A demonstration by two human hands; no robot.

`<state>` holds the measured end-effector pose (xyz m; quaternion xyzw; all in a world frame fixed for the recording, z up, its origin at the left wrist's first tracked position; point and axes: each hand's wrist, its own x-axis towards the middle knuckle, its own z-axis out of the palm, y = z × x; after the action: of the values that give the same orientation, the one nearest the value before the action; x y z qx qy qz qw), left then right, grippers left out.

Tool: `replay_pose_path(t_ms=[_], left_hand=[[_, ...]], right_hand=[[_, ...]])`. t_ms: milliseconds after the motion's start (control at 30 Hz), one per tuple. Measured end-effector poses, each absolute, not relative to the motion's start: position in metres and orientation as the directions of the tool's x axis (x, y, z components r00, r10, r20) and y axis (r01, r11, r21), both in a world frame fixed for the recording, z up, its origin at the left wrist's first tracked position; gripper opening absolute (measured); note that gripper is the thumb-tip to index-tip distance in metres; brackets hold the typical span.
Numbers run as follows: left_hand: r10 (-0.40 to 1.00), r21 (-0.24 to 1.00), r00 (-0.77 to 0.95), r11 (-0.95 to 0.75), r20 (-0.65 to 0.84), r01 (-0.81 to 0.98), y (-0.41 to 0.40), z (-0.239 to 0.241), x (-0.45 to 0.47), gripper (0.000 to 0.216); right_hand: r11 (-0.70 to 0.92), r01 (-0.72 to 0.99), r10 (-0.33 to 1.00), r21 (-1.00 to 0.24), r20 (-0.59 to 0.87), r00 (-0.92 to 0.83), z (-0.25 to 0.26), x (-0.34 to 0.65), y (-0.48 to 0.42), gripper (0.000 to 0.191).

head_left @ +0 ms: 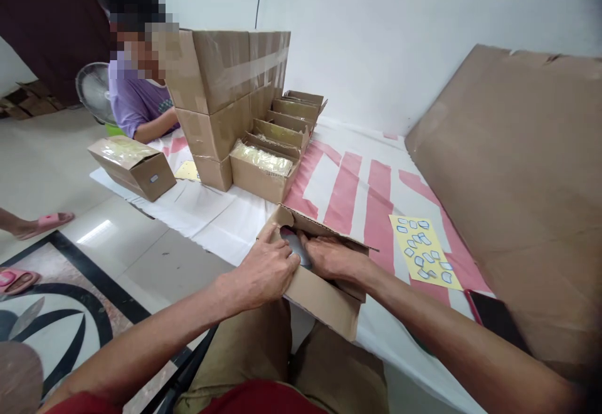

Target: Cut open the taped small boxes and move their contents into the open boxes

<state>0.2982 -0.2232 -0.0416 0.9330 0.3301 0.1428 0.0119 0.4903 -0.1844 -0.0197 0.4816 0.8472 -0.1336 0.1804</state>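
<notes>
An open cardboard box (324,301) sits at the near table edge, just above my lap, with its long flaps up. My left hand (268,266) is closed over the box's left end, its fingers curled at the wall. Inside that end lies a smooth grey-white object (297,248) whose kind I cannot make out. My right hand (329,256) reaches into the box from the right, its fingertips beside the grey-white object and partly hidden by the box and the object.
Stacked taped cartons (226,69) and a row of open boxes (263,163) stand ahead left. A closed box (134,166) lies farther left, near a seated person (141,100). Right are a yellow sticker sheet (426,251), a phone (496,320) and a large cardboard sheet (517,182).
</notes>
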Motion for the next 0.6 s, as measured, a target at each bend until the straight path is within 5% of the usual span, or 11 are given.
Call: replay_pose_path(t_ms=[133, 300, 433, 600], left_hand=[[0.681, 0.034, 0.692, -0.718, 0.239, 0.695, -0.227, -0.034, 0.303, 0.019], [0.729, 0.107, 0.49, -0.602, 0.479, 0.791, -0.245, -0.044, 0.297, 0.018], [0.79, 0.276, 0.203, -0.424, 0.578, 0.863, -0.251, -0.065, 0.288, 0.024], [0.849, 0.507, 0.087, -0.389, 0.521, 0.769, -0.25, -0.094, 0.291, 0.036]], right_hand=[[0.431, 0.899, 0.821, -0.082, -0.378, -0.428, -0.024, 0.497, -0.193, 0.065], [0.327, 0.934, 0.9, -0.144, -0.255, -0.354, -0.021, 0.508, -0.211, 0.049], [0.217, 0.911, 0.961, -0.351, -0.09, -0.263, -0.02, 0.523, -0.223, 0.051], [0.163, 0.822, 0.985, -0.545, 0.046, -0.165, -0.023, 0.532, -0.226, 0.049]])
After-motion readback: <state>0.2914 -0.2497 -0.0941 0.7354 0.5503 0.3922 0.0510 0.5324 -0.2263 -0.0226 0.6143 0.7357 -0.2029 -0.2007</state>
